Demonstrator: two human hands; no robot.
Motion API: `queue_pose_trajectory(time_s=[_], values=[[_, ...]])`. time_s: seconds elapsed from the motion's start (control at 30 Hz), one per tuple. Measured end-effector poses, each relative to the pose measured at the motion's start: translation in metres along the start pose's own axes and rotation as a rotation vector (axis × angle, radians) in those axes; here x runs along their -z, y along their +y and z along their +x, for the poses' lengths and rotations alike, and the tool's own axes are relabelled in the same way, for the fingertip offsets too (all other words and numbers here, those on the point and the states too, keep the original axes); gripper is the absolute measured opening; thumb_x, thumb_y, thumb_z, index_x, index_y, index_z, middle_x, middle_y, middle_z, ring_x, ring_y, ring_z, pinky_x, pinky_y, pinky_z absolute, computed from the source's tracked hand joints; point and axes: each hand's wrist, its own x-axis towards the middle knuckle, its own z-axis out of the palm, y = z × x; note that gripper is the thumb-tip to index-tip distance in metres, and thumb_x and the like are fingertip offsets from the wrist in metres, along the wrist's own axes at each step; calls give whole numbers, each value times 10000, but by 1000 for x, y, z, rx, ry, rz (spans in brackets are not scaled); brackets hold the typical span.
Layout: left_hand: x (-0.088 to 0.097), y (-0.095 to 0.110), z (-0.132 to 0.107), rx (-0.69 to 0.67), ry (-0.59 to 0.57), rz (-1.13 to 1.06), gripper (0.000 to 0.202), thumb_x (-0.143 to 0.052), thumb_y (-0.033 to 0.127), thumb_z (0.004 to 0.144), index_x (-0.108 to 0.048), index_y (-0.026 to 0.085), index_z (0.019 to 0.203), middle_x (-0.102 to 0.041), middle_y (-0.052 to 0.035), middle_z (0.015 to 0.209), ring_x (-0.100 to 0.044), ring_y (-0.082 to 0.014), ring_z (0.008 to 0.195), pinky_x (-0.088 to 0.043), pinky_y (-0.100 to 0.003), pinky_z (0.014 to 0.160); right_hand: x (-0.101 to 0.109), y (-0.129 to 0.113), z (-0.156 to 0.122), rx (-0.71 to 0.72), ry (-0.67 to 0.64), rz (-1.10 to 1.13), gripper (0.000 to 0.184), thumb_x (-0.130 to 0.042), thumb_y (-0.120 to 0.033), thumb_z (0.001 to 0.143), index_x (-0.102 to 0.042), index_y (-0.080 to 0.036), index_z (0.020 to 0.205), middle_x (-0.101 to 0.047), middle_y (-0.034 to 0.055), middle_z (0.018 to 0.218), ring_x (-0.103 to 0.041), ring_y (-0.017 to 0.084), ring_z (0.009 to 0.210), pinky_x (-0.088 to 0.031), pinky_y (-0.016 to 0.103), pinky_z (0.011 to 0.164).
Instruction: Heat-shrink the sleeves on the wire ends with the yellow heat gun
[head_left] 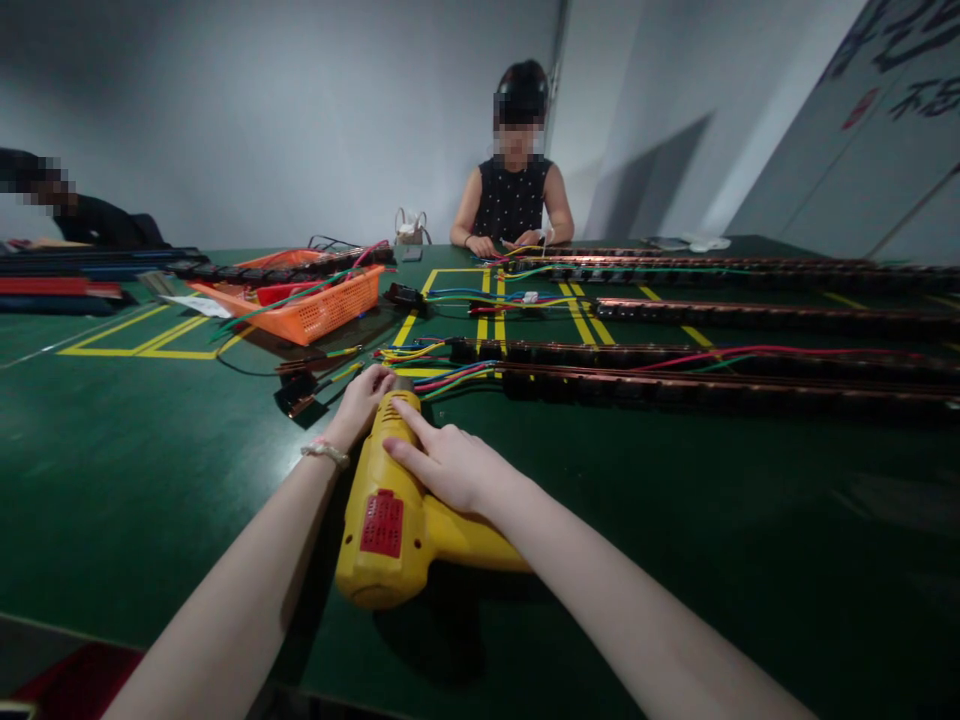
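Note:
A yellow heat gun (382, 450) with a red vented panel lies across the middle of the view, its nozzle pointing away from me and its handle out to the right. My right hand (450, 465) grips it from above, with the index finger and thumb along its barrel. Just left of the nozzle, my left hand (367, 395) has its fingers curled together; what they pinch is hidden. Blue, red and green wires (461, 377) run from the nearest long copper-edged black strip (675, 390) toward the nozzle and my left fingertips.
On the green table (187, 450), an orange basket (315, 310) stands at back left, with a strip across it. More strips (750, 315) lie to the right. A black connector (300, 390) is left of my hand. One person (514, 190) sits opposite; another (97, 215) is far left.

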Motion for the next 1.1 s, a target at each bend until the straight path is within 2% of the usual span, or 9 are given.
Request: queue_pose_trajectory(time_s=[0.1, 0.23, 0.37, 0.5, 0.73, 0.93, 1.1], values=[[5, -3, 0, -56, -60, -16, 243, -500, 348, 748, -592, 157, 867, -621, -45, 832, -568, -171, 766, -458, -296, 723, 0, -2, 1, 2, -6, 16, 789, -88, -769, 810, -129, -347, 1475, -635, 146, 1121, -615, 335, 999, -450, 431, 775], [11, -3, -2, -140, -97, 91, 282, -520, 256, 682, -635, 172, 925, -587, -46, 868, -543, -173, 780, -462, -295, 717, 1, -2, -1, -4, -9, 24, 780, -90, -762, 814, -137, -349, 1474, -628, 163, 1125, -605, 347, 1022, -443, 435, 782], [13, -3, -1, -178, -128, 133, 243, -528, 250, 663, -655, 179, 858, -561, -52, 871, -531, -184, 795, -463, -309, 725, 1, -2, -2, -5, -11, 25, 784, -84, -765, 810, -128, -350, 1475, -629, 166, 1118, -601, 360, 1032, -440, 440, 779], [12, -5, 2, -150, -116, 163, 207, -544, 269, 654, -654, 184, 809, -550, -55, 845, -529, -193, 784, -465, -322, 726, 2, -3, -2, -12, -17, 21, 783, -84, -758, 818, -134, -338, 1477, -625, 167, 1139, -601, 359, 1028, -436, 441, 783], [8, -7, -2, -161, -61, 174, 175, -472, 277, 748, -585, 195, 853, -552, -33, 907, -523, -171, 830, -456, -305, 772, 1, -2, -3, -18, -15, 21, 773, -83, -756, 819, -126, -351, 1475, -632, 157, 1134, -601, 347, 1031, -438, 428, 783], [6, 0, -3, -69, -34, 126, 249, -424, 398, 844, -552, 191, 895, -614, -43, 887, -558, -175, 811, -452, -309, 750, 1, -1, -3, -11, -8, 16, 786, -73, -764, 810, -124, -350, 1476, -629, 157, 1136, -596, 350, 1044, -440, 438, 795], [8, 9, -6, -114, -16, 90, 213, -427, 374, 848, -533, 192, 875, -633, -38, 869, -571, -158, 782, -447, -285, 737, 3, 1, -3, -17, -8, 19, 785, -82, -770, 806, -115, -359, 1474, -619, 159, 1148, -597, 352, 1036, -442, 445, 796]])
